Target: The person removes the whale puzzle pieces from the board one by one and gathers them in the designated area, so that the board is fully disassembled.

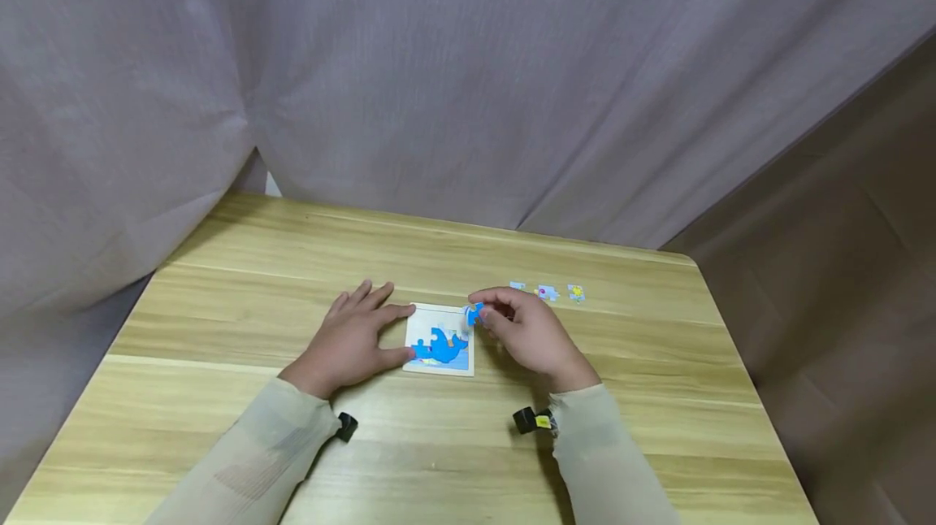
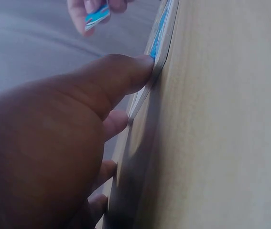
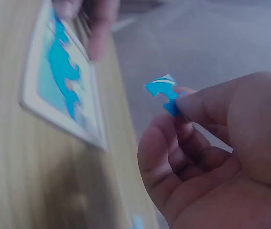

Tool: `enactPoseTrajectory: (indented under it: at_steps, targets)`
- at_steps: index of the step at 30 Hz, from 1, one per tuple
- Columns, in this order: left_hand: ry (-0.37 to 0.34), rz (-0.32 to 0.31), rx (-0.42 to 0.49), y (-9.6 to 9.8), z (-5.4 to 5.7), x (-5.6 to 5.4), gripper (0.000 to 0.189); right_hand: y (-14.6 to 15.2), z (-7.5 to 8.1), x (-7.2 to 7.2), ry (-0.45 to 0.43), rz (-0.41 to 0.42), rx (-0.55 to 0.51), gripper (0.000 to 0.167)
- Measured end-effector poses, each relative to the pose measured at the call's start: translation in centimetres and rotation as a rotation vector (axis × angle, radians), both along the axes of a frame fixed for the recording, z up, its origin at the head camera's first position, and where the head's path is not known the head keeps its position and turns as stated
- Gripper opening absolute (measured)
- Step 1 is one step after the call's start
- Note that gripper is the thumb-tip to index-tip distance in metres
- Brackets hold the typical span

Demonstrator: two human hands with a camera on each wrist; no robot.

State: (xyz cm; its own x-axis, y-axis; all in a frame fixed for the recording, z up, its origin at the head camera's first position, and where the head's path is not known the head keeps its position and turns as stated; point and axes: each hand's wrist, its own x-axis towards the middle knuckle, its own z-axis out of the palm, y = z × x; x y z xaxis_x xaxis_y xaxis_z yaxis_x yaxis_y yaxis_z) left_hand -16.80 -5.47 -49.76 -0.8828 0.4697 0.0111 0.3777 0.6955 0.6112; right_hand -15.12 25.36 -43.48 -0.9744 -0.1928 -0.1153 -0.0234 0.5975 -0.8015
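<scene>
A square puzzle board (image 1: 439, 372) with a pale rim lies on the table, its lower part filled with pieces that form a blue dolphin-like figure (image 1: 446, 348). My left hand (image 1: 354, 341) rests at the board's left side, fingers spread, with the thumb and index finger touching its edge. Between thumb and fingers my right hand (image 1: 530, 331) pinches a blue and white puzzle piece (image 3: 161, 90), held raised over the board's upper right corner. In the left wrist view the same piece (image 2: 97, 18) shows above the board, apart from it.
Several loose puzzle pieces lie beyond my right hand, among them a yellow-patterned piece (image 1: 576, 292) and a pale blue one (image 1: 547, 292). The wooden table (image 1: 431, 460) ends at a grey curtain (image 1: 409, 102) behind and at the sides.
</scene>
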Motion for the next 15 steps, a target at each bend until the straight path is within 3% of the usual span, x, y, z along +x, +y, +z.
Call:
enactPoseTrajectory:
  at_steps: [9, 15]
  targets:
    - [-0.006, -0.005, -0.007, -0.2, -0.1, -0.1, 0.073, 4.5, -1.2, 0.0, -0.062, -0.247, -0.053, 0.019]
    - [-0.012, -0.002, -0.011, -0.3, 0.1, -0.1, 0.073, 6.0, -2.3, 0.1, -0.085, -0.342, -0.135, 0.022]
